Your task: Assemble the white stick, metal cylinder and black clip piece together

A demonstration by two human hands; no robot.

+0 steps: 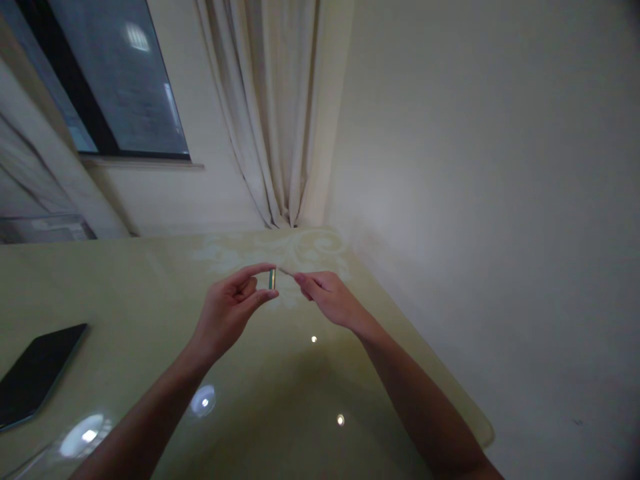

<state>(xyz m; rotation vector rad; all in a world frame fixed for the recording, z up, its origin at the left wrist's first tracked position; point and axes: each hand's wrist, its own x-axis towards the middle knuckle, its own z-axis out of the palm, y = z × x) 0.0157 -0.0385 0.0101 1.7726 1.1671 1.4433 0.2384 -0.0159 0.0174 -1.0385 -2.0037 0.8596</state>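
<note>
Between the thumb and forefinger of my left hand (233, 303) is a small green strip with a pale stripe (272, 279), held upright by its two ends above the table. My right hand (323, 293) pinches a thin, pale stick (286, 271), whose tip points left at the upper end of the strip. Whether the tip touches the strip is too small to tell. The other fingers of my left hand are curled, and those of my right hand are folded in.
A glossy pale green table (150, 293) with light reflections lies under both hands. At its left is a dark flat tablet (37, 373). Curtains (270, 100) and a window (120, 73) stand behind; a plain wall (475, 200) borders the table's right edge.
</note>
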